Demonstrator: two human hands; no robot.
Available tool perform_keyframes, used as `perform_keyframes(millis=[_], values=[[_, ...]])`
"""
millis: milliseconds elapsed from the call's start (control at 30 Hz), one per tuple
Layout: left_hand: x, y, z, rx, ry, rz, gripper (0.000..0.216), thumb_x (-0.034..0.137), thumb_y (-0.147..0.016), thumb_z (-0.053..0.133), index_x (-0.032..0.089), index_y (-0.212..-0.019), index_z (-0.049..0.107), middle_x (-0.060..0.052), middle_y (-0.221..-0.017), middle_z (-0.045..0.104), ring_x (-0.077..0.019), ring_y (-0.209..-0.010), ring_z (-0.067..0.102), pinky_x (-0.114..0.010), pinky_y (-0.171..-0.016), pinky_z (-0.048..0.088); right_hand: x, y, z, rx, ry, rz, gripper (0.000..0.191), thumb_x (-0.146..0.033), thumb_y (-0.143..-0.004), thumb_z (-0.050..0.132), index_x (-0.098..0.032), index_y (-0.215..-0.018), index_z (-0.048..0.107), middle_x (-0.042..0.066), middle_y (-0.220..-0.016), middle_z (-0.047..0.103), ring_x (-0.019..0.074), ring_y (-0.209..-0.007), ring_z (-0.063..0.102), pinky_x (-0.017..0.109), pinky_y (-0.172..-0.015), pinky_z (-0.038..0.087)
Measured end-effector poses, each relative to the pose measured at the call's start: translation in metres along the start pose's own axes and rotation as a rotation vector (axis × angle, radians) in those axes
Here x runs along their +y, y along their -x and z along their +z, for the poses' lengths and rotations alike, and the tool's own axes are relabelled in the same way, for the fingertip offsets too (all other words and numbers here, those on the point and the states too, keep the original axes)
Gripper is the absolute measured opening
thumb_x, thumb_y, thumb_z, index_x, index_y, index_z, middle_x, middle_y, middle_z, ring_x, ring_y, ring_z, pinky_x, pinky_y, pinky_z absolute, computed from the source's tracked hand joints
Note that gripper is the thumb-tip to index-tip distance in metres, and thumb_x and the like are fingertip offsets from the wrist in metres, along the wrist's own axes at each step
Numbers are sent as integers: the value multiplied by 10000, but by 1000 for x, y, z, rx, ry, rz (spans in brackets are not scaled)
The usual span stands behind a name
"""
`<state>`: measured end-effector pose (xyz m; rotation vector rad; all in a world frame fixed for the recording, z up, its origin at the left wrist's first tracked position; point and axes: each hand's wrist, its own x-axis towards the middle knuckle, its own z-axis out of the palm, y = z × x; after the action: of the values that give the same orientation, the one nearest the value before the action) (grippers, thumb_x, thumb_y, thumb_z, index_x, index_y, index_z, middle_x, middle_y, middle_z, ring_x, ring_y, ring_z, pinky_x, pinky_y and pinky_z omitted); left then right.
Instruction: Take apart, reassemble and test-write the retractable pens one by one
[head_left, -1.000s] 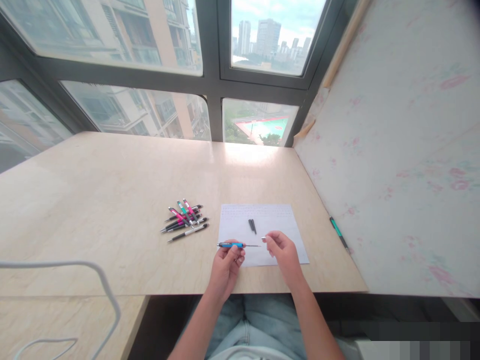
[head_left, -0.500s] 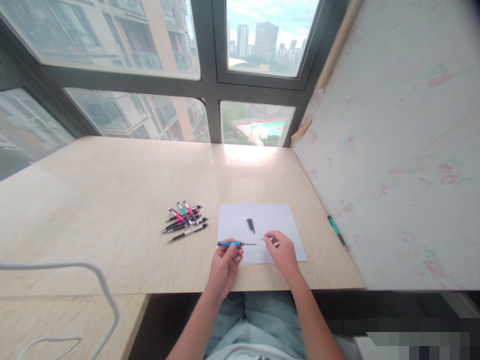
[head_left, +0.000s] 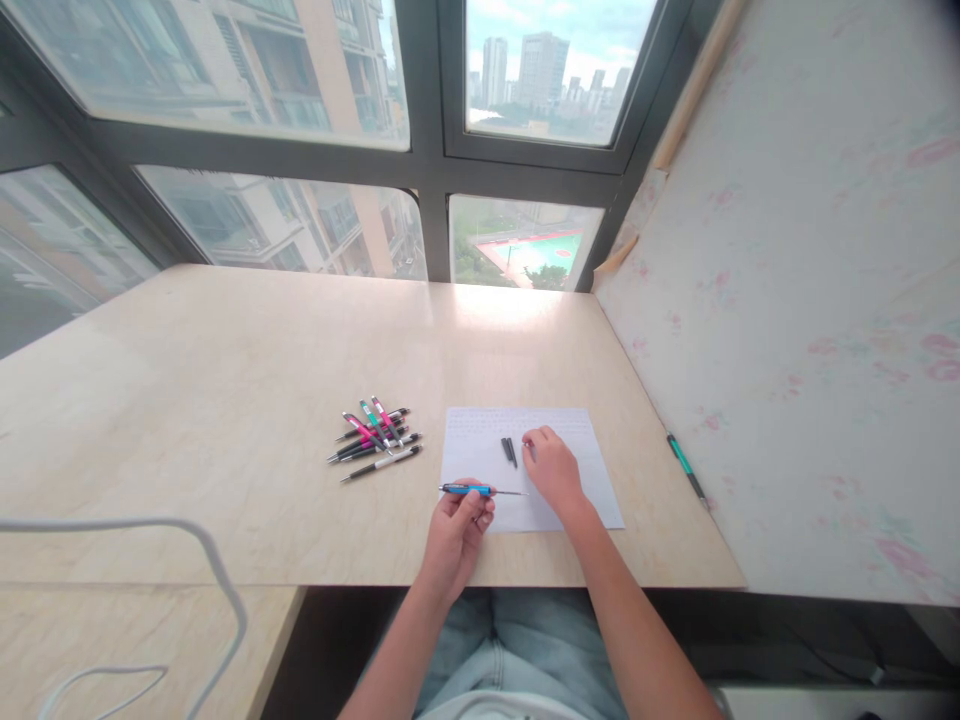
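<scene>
My left hand (head_left: 459, 525) pinches the blue barrel of a pen (head_left: 466, 489) with its thin refill (head_left: 511, 492) sticking out bare to the right, above the lower part of the paper. Higher on the written sheet of paper (head_left: 555, 510), my right hand (head_left: 553, 468) is closed, fingertips together. A small silvery piece shows at those fingertips, too small to name surely. Just left of them, two black pen grip sections (head_left: 510, 452) lie side by side on the sheet.
A pile of pens (head_left: 379, 435), pink, green, black and white, lies left of the paper. One green and black pen (head_left: 686, 468) rests along the papered wall (head_left: 810, 400). A white cable (head_left: 180, 522) loops over the left of the table (head_left: 262, 370). Windows stand behind.
My right hand has moved away from the refill tip, up the paper to beside the black grip sections. My left hand keeps the blue pen nearly level. The view has shifted slightly.
</scene>
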<state>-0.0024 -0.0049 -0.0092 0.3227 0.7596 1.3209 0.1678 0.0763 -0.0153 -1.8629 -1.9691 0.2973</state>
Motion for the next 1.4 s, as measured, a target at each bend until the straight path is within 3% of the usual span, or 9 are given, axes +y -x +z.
perform_keyframes(millis=[200,333,500,733,967,1167,1400], values=[[0,0,-1,-7,-1,-10,220,237,-738,781,153,-901,660,-54,-855,701,-93,-677,610,-204,-638,479,2,0,-6,-33,-26,-12,166,-184,-853,533,-207,-967,651,68,-968,640,181,-849,604,264,-693,413],[1,1,0,2,0,-13,226,246,-731,787,154,-892,658,-55,-855,705,-93,-673,612,-204,-637,474,3,5,-10,28,-54,-2,266,-186,-843,515,-194,-1078,639,72,-929,650,197,-842,607,279,-695,419],[1,0,-1,-9,-5,-4,250,258,-727,789,154,-909,652,-64,-865,706,-104,-678,618,-215,-632,478,-8,20,-12,107,-116,1,213,-171,-863,456,-193,-964,642,56,-880,655,179,-769,600,270,-663,409],[0,0,-1,-17,-2,4,239,250,-738,780,149,-912,650,-61,-865,705,-100,-687,617,-208,-636,484,-29,31,-6,8,40,55,116,-290,-875,557,-205,-924,620,56,-889,646,181,-736,608,257,-568,359],[2,2,2,14,-6,4,288,259,-701,808,155,-911,641,-56,-851,710,-103,-673,619,-217,-632,484,-33,25,-9,-21,80,160,99,-213,-876,531,-199,-830,617,97,-855,664,199,-688,628,276,-556,348],[2,1,2,8,-5,-4,262,262,-709,802,156,-895,649,-54,-843,710,-99,-668,616,-212,-626,478,-15,42,-33,44,-256,166,132,-277,-844,539,-205,-800,640,50,-713,683,192,-630,619,300,-611,434],[-1,0,-3,-6,-2,-9,270,253,-719,796,154,-921,648,-65,-883,709,-108,-697,628,-224,-646,487,9,79,-64,15,-751,262,272,-430,-819,622,-186,-900,710,90,-891,711,235,-840,648,311,-667,512]])
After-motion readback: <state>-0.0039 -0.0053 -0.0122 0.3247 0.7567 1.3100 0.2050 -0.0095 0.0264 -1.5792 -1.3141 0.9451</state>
